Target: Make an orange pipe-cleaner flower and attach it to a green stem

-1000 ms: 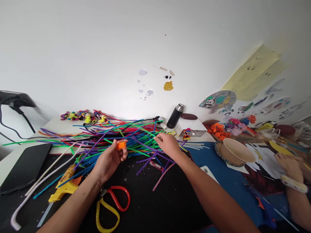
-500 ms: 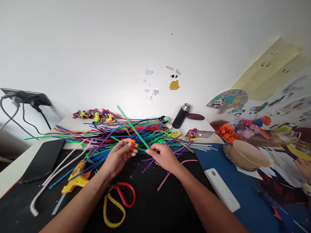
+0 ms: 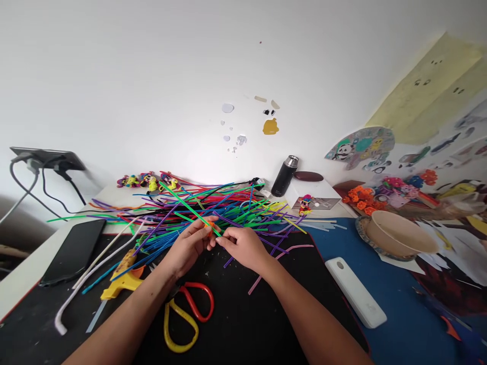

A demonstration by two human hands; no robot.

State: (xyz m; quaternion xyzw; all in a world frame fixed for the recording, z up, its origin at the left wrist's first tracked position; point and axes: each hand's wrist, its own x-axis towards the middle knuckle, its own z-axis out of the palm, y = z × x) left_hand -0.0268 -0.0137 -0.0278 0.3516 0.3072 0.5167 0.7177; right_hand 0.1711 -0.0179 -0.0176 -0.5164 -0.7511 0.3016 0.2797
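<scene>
Between the thumb and fingers of my left hand (image 3: 192,244) is a small orange pipe-cleaner piece (image 3: 211,229), partly covered by the fingers. My right hand (image 3: 243,247) pinches a green pipe cleaner (image 3: 186,204) close to its lower end. That green stem slants up and left, crossing the orange piece at my left fingertips. Both hands are close together over the black mat (image 3: 243,319). Behind them spreads a heap of many-coloured pipe cleaners (image 3: 243,215). Scissors (image 3: 180,324) with one red and one yellow handle lie below my left wrist.
A yellow glue gun (image 3: 122,284) and a black phone (image 3: 72,252) lie at left. Behind stand a black flask (image 3: 284,177) and a white box (image 3: 325,191). To the right are a white bar-shaped object (image 3: 355,291), a bowl (image 3: 403,233) and orange pipe-cleaner figures (image 3: 363,198).
My right hand has moved left toward my left hand, bringing the green pipe cleaner against the orange piece. The view has shifted slightly, and another person's hand at far right has gone from sight.
</scene>
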